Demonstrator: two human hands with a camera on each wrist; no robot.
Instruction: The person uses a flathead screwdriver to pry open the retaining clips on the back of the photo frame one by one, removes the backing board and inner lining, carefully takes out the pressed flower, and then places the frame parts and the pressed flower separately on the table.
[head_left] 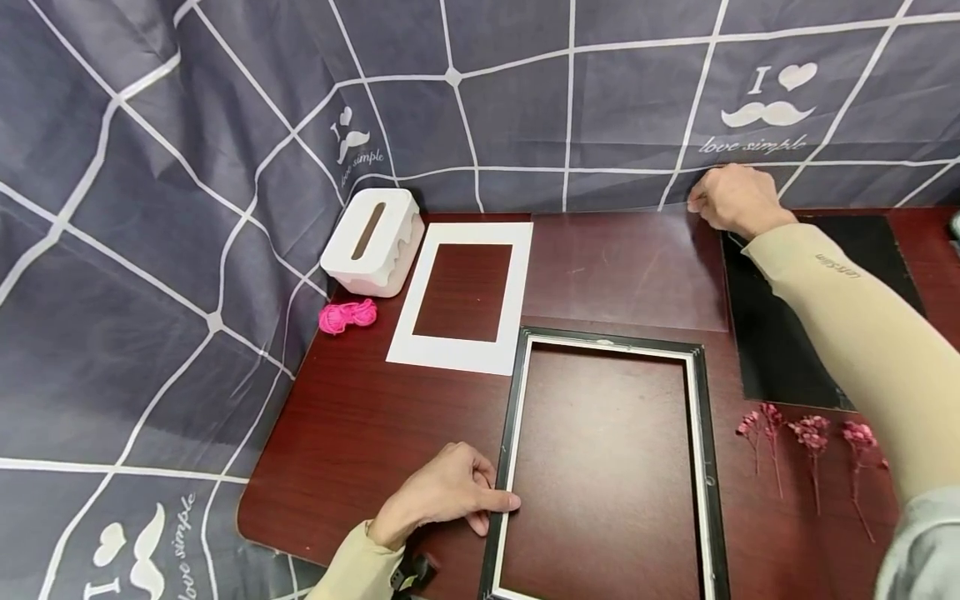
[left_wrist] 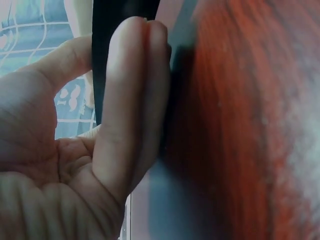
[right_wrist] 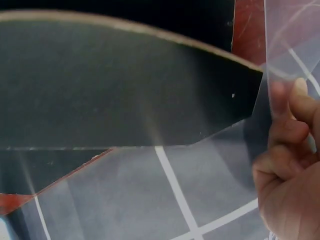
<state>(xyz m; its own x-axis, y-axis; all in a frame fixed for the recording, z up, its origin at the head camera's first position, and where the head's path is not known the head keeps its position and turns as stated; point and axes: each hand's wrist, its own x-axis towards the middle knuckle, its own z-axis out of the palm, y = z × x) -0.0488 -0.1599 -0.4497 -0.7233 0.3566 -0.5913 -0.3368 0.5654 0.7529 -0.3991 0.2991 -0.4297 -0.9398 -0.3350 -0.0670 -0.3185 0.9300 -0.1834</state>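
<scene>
A black picture frame with a pale inner edge lies at the front of the table. My left hand grips its left side, the thumb over the top face and the fingers against the outer edge; the left wrist view shows the dark bar between thumb and fingers. Farther back, my right hand pinches the far right corner of a clear plastic sheet. In the right wrist view, the thumb and fingertips meet at the sheet's edge. Beneath the right forearm is a black backing board.
A white mat with a window lies left of the sheet. Beyond it stand a white tissue box and a bundle of pink cord. Several dried pink flowers lie on the right. A grey patterned curtain borders the table.
</scene>
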